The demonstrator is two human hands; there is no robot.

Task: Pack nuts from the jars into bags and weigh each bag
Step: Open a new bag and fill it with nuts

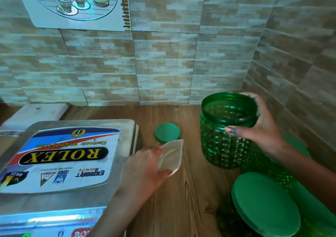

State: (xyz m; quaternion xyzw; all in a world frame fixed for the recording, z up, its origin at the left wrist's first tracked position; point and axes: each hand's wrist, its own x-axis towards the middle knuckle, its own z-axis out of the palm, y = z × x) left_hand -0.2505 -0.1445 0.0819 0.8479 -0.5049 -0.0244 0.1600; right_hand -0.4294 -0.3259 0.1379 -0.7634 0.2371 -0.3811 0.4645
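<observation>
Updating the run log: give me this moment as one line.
phase: pre-fill | left hand: pinches small bag beside scale | right hand: grips open jar at rim | loose lid: on table

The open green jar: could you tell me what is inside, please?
Through its tinted wall the open green jar shows dark lumpy contents low down; the neck looks empty. The right hand covers part of the rim.

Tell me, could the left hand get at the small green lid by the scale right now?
Probably yes. The lid lies uncovered just beyond the left hand, with nothing on the table between them. But that hand pinches a bag, so its fingers are not free.
</observation>
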